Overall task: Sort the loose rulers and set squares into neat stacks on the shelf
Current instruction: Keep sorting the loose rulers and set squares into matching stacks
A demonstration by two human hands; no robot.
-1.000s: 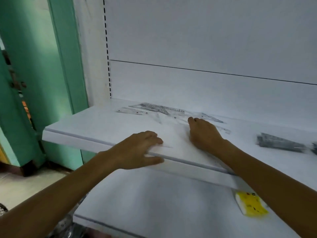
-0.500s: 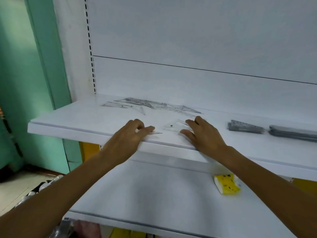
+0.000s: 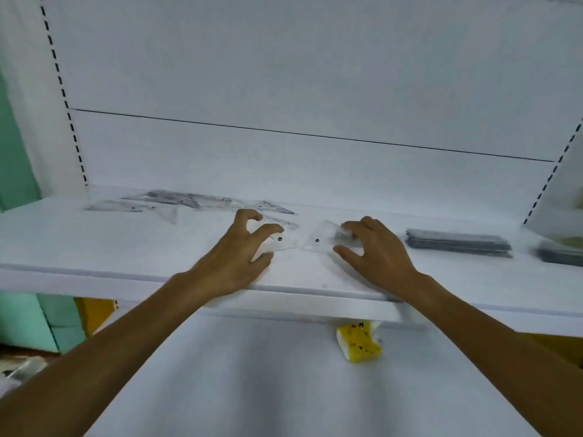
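The shelf point(image 3: 94, 247) is a wide white board. Its front lip runs across just under both wrists, and the back panel point(image 3: 315, 171) closes off the far side. There's plenty of bare board at near left, and a strip of it between the hands and the back.

The loose pile point(image 3: 189, 200) of clear rulers and set squares sprawls along the far left, all overlapping, and its right end reaches just behind the left hand point(image 3: 233, 257). Off to the right sits a tidy dark stack point(image 3: 457, 242). A second stack point(image 3: 561, 258) lies further right, cut off by the picture edge, and both are well apart from the pile.

The left hand is half curled, with thumb and forefinger pinching the left set square point(image 3: 280, 242) low over the board. The right hand point(image 3: 378, 253) is curled the same way, fingers over the far edge and thumb at the near edge of the right set square point(image 3: 317, 238). The two clear pieces point tip to tip between the hands, and honestly it's hard to tell if they actually touch.

A yellow packet point(image 3: 358, 342) sits on the lower shelf point(image 3: 284, 389), below the right wrist.
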